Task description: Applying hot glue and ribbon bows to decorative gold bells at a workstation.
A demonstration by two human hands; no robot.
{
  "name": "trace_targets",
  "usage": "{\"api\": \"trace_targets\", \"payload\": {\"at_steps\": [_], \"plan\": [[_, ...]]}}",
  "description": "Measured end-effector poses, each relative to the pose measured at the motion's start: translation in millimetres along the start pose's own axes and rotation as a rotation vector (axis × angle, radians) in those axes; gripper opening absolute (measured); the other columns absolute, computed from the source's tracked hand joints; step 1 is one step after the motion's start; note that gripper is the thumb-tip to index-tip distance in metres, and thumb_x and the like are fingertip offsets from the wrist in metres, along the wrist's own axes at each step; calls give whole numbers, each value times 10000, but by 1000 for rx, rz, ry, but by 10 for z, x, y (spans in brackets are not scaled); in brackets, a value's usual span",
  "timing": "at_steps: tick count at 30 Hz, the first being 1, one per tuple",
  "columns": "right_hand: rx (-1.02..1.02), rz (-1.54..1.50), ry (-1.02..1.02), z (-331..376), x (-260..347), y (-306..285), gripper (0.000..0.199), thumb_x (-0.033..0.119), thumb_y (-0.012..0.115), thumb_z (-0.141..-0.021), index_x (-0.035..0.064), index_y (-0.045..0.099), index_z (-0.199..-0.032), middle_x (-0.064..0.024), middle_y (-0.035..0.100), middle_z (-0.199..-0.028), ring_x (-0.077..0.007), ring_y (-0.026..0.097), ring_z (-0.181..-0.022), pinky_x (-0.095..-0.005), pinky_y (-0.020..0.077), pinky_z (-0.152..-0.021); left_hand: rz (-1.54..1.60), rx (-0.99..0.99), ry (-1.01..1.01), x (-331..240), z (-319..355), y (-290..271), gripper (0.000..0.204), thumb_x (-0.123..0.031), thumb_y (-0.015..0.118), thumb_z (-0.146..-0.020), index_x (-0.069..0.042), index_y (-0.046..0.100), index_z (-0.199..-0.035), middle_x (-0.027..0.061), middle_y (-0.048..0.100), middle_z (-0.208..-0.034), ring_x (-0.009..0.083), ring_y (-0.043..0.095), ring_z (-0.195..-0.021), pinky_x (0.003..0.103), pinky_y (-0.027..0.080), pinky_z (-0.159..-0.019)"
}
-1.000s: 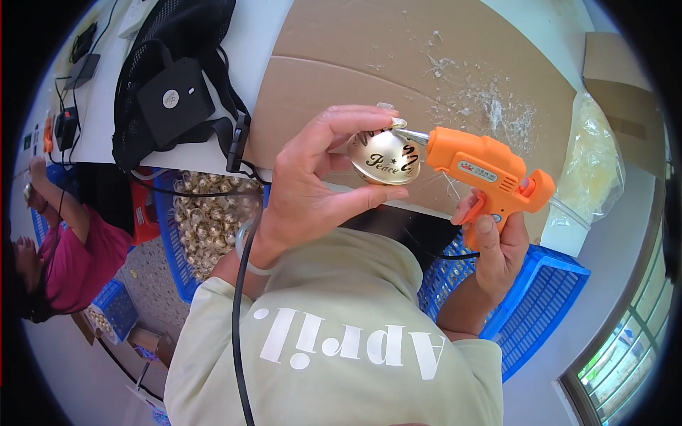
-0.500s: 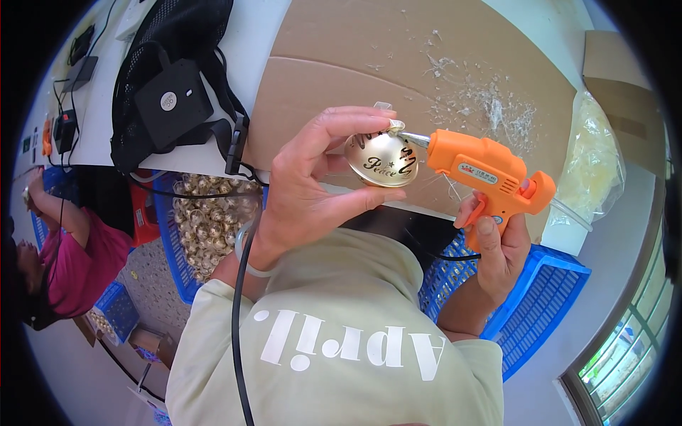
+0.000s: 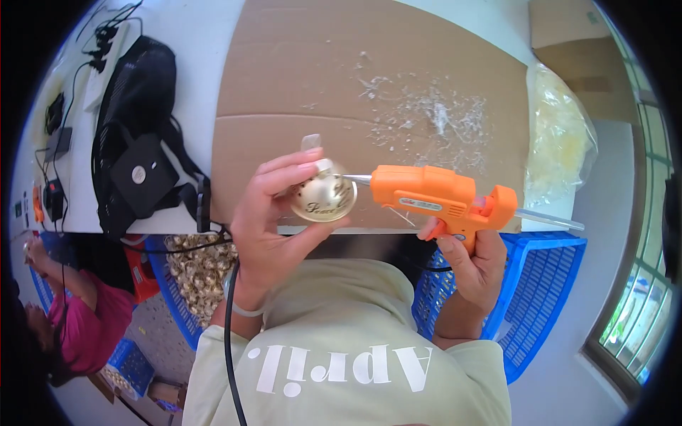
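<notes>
A round, pale gold bauble (image 3: 321, 197) with dark lettering is gripped between the fingers and thumb of my left hand (image 3: 268, 216). Its small cap (image 3: 324, 167) points up by my fingertips, and a clear tab (image 3: 311, 142) shows just above them. My right hand (image 3: 474, 270) is wrapped round the handle of an orange glue gun (image 3: 426, 190), with a finger at the trigger. The gun's metal nozzle (image 3: 357, 179) points left and reaches the bauble's upper right side near the cap; whether it touches I cannot tell. A clear glue stick (image 3: 550, 219) sticks out of its back.
Cardboard (image 3: 284, 92) covers the table, with strings of dried glue (image 3: 440, 113) on it. A blue basket of gold baubles (image 3: 202, 277) stands at left, another blue basket (image 3: 543, 284) at right. A black cable (image 3: 229, 341) crosses my left arm. A person in pink (image 3: 96, 319) sits far left.
The view has shifted, so the scene sits differently. The bauble is slightly turned in my left hand, and the nozzle stays close to its cap. Both hands keep their holds.
</notes>
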State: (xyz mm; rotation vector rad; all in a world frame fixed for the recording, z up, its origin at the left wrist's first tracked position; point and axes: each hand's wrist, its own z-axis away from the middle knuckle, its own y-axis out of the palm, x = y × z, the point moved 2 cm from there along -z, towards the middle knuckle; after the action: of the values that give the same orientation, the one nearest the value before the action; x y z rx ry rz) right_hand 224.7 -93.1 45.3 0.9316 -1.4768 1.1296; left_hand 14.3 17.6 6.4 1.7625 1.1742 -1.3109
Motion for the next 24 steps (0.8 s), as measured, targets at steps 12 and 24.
{"api": "trace_targets", "payload": {"at_steps": [12, 24], "plan": [[-562, 477, 312, -223, -534, -993, 339, 271, 601, -928, -15, 610, -1110, -64, 675, -882, -86, 539, -607, -235, 446, -585, 44, -36, -4, 85, 19, 127, 636, 102, 777, -642, 0, 501, -1206, 217, 506, -1291, 277, 531, -1178, 347, 491, -957], [-806, 1262, 288, -897, -363, -2362, 272, 254, 556, -892, 53, 684, -1024, -115, 700, -977, -268, 664, -872, -348, 497, -791, 107, -16, -26, 232, -9, 177, 627, 110, 764, -658, 0, 498, -1214, 215, 503, -1297, 270, 527, -1182, 339, 485, -961]]}}
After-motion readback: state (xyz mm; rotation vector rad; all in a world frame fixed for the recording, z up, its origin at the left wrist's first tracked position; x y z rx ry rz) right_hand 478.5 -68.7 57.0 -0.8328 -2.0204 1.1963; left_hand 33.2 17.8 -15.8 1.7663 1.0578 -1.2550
